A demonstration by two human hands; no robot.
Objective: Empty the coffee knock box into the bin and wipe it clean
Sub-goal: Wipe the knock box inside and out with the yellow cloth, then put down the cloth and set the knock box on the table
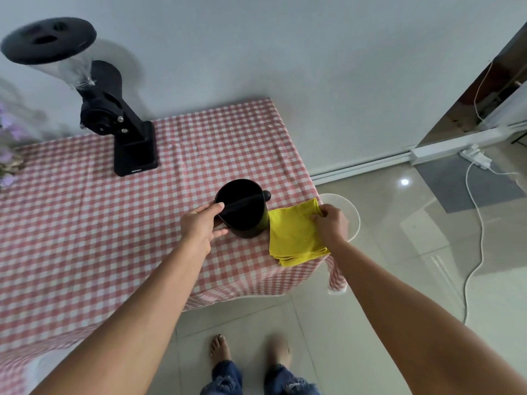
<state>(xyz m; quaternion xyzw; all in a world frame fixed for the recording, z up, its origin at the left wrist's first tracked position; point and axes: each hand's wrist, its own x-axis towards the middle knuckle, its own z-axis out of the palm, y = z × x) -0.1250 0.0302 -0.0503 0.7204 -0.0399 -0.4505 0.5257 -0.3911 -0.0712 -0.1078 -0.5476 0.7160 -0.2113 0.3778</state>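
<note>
The box (242, 215) stands upright on the surface (85, 223), near its right front corner, with the open mouth facing up. A dark bar (242, 201) goes across the mouth. The inside is black, and I cannot tell if something lies in it.

The left hand (199, 226) grips the box from the left side: the thumb lies at the rim and the fingers curl around the wall lower down.

The yellow cloth (293, 238) lies folded just beside the box on the right, touching it, at the edge of the surface. The right hand (332, 223) pinches the far right corner of the cloth.

A white round thing (352, 212) shows partly behind this hand, lower than the surface.

A black grinder (125, 132) stands at the back of the surface, well apart from the box.
</note>
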